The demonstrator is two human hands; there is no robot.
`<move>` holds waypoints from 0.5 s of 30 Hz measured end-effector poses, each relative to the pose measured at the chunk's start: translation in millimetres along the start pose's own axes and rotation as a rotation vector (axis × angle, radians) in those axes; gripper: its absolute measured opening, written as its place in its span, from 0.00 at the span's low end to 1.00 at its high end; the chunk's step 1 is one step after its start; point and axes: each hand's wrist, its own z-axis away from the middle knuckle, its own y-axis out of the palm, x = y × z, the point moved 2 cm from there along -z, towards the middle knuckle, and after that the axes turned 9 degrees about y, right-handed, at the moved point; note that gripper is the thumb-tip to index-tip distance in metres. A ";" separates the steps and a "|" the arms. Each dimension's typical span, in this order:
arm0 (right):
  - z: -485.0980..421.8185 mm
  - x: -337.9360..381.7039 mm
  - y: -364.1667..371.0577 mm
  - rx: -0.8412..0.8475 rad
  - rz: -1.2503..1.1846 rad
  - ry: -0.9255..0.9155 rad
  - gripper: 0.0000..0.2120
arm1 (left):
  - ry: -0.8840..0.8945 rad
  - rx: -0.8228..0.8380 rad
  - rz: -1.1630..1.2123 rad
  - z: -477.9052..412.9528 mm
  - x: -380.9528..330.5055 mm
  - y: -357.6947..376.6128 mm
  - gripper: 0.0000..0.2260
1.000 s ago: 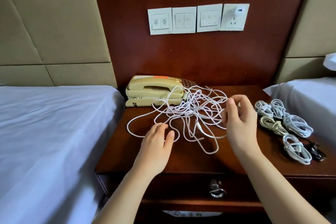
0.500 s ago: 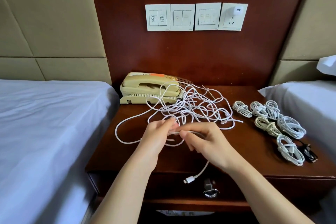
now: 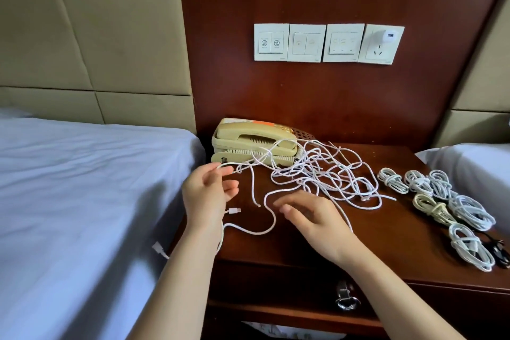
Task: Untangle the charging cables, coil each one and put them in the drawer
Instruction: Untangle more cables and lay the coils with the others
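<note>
A tangle of white charging cables [image 3: 320, 176] lies on the dark wooden nightstand [image 3: 289, 246], partly draped over a beige telephone [image 3: 254, 143]. My left hand [image 3: 207, 196] is raised over the nightstand's left edge and pinches one white cable strand between thumb and fingers; that strand loops down past my wrist, with a plug [image 3: 158, 248] hanging over the bed. My right hand [image 3: 311, 218] hovers palm down over loose strands, fingers spread, holding nothing. Several coiled cables [image 3: 441, 201] lie in a group at the right. The drawer [image 3: 276, 281] below is closed, with a metal pull [image 3: 346, 298].
A bed with a white sheet [image 3: 82, 201] adjoins the nightstand on the left, and another bed [image 3: 474, 165] on the right. Wall switches and a socket with a white charger [image 3: 386, 36] sit on the wooden panel above. A black cable [image 3: 499, 254] lies at the far right.
My hands have come apart. The left hand drew a strand up and leftward out of the tangle, and the right hand let go and opened over the loose cables. The view has shifted left.
</note>
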 end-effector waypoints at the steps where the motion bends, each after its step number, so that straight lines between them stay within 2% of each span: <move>1: -3.8 1.6 0.0 -0.033 -0.011 0.002 0.09 | 0.035 -0.017 0.002 -2.4 -3.1 -2.7 0.09; 6: -36.3 16.7 7.8 -0.183 0.075 -0.050 0.10 | 0.168 -0.058 -0.007 -9.6 -17.1 -8.9 0.11; 11: -73.0 48.6 16.3 -0.218 0.123 -0.165 0.17 | 0.225 -0.022 -0.017 -13.5 -23.1 -10.0 0.13; 15: -105.0 55.9 20.5 -0.176 0.293 -0.202 0.19 | 0.234 0.057 0.014 -13.6 -26.5 -5.8 0.14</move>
